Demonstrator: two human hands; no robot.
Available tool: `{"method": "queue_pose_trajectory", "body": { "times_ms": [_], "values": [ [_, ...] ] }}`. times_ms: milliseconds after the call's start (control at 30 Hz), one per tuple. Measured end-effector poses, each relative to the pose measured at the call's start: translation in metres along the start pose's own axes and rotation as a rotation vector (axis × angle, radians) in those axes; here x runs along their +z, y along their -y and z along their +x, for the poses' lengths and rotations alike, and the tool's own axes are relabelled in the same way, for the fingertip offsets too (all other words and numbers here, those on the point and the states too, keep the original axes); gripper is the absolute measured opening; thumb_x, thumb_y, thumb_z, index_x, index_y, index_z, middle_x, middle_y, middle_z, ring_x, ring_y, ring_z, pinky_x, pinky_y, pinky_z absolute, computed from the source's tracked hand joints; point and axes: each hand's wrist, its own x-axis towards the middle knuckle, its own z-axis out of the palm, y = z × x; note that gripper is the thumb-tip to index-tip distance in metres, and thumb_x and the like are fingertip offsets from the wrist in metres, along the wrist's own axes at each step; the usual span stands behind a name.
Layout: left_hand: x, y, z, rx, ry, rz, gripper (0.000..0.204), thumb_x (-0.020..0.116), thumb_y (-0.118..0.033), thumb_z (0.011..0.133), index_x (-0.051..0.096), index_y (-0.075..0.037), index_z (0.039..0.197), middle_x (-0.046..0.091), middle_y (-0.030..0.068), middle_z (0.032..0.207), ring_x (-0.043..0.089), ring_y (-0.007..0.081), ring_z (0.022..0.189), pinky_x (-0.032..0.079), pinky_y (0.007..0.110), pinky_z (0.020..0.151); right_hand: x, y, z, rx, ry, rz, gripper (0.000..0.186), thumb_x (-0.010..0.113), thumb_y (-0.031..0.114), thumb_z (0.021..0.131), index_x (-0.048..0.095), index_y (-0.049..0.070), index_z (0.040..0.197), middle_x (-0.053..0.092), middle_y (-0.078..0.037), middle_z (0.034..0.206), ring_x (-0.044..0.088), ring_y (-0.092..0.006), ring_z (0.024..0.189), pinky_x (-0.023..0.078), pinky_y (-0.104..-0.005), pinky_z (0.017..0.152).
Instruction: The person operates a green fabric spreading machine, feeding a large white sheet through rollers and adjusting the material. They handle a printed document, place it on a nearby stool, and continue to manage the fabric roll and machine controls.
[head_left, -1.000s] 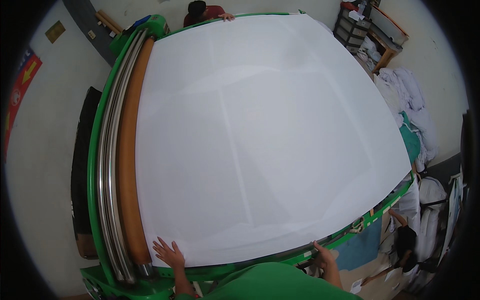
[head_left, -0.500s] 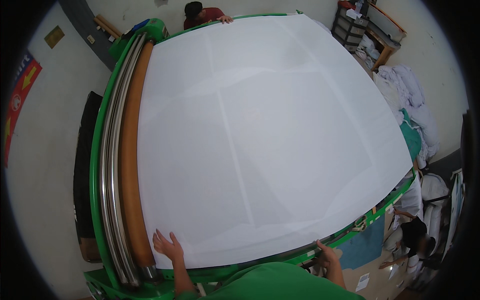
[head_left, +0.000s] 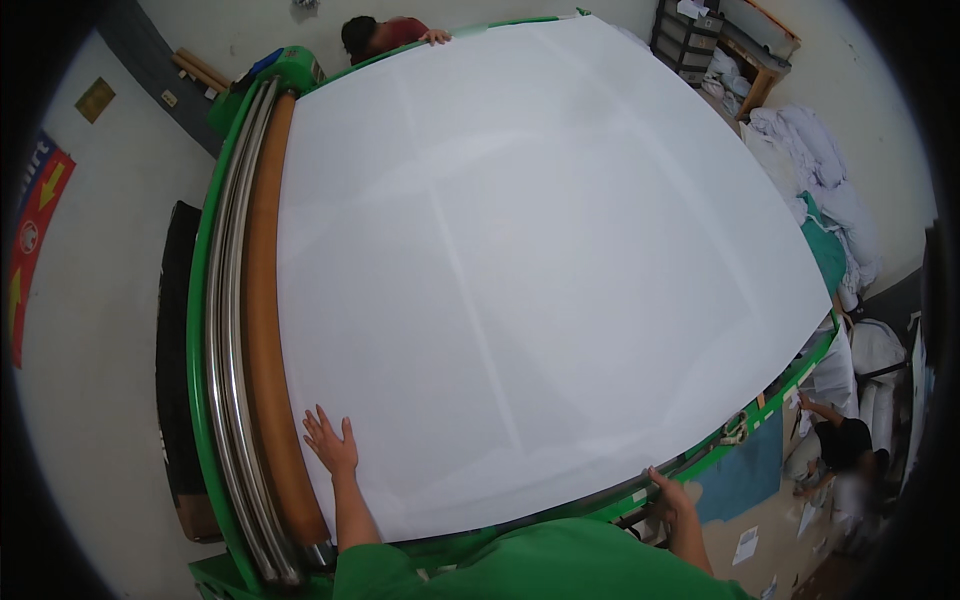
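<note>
A large white sheet (head_left: 540, 260) lies spread across a wide green-framed machine table, with faint creases and brighter bands on it. My left hand (head_left: 332, 443) is open, fingers spread, over the sheet's near left corner, close to the brown roller (head_left: 268, 300). My right hand (head_left: 676, 497) is at the near edge of the sheet, beside the green frame rail (head_left: 640, 497). One digit points up at the edge there; the other fingers are mostly hidden.
Shiny metal rollers (head_left: 230, 330) run along the left side. A person in red (head_left: 388, 38) leans at the far edge, a hand on the sheet. White cloth (head_left: 800, 150) is piled at the right. Another person in black (head_left: 843, 445) is low at the lower right.
My left hand has moved forward, farther over the sheet along the roller. My right hand stays by the near edge. The person at the far side has bent lower, and the view has shifted slightly.
</note>
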Motion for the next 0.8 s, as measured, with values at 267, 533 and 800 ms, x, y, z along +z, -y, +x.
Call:
{"method": "queue_pose_trajectory", "body": {
  "times_ms": [267, 533, 800],
  "values": [
    [0.002, 0.003, -0.01, -0.051, 0.022, 0.077, 0.076, 0.046, -0.053, 0.104, 0.02, -0.015, 0.165, 0.011, 0.017, 0.171, 0.007, 0.0368, 0.158, 0.002, 0.062, 0.123, -0.021, -0.012, 0.032, 0.034, -0.033, -0.019, 0.088, 0.083, 0.038, 0.086, 0.037, -0.001, 0.15, 0.035, -0.024, 0.156, 0.04, -0.0431, 0.139, 0.041, -0.0625, 0.105],
    [-0.005, 0.001, -0.014, -0.102, 0.047, 0.102, 0.076, 0.041, -0.057, 0.104, 0.019, -0.017, 0.165, 0.01, 0.0168, 0.171, 0.005, 0.0373, 0.158, 0.001, 0.067, 0.121, -0.032, -0.013, 0.036, 0.079, 0.045, 0.066, 0.085, 0.082, 0.035, 0.088, 0.034, 0.006, 0.152, 0.043, -0.023, 0.147, 0.046, -0.0431, 0.131, 0.039, -0.0659, 0.105],
    [-0.004, 0.002, -0.014, -0.102, 0.04, 0.117, 0.075, 0.041, -0.057, 0.104, 0.02, -0.018, 0.165, 0.01, 0.0177, 0.171, 0.006, 0.0374, 0.158, 0.003, 0.067, 0.121, -0.019, -0.005, 0.022, 0.084, 0.083, 0.07, 0.082, 0.079, 0.034, 0.091, 0.034, 0.001, 0.152, 0.045, -0.024, 0.148, 0.047, -0.0437, 0.133, 0.038, -0.0653, 0.109]
  ]
}}
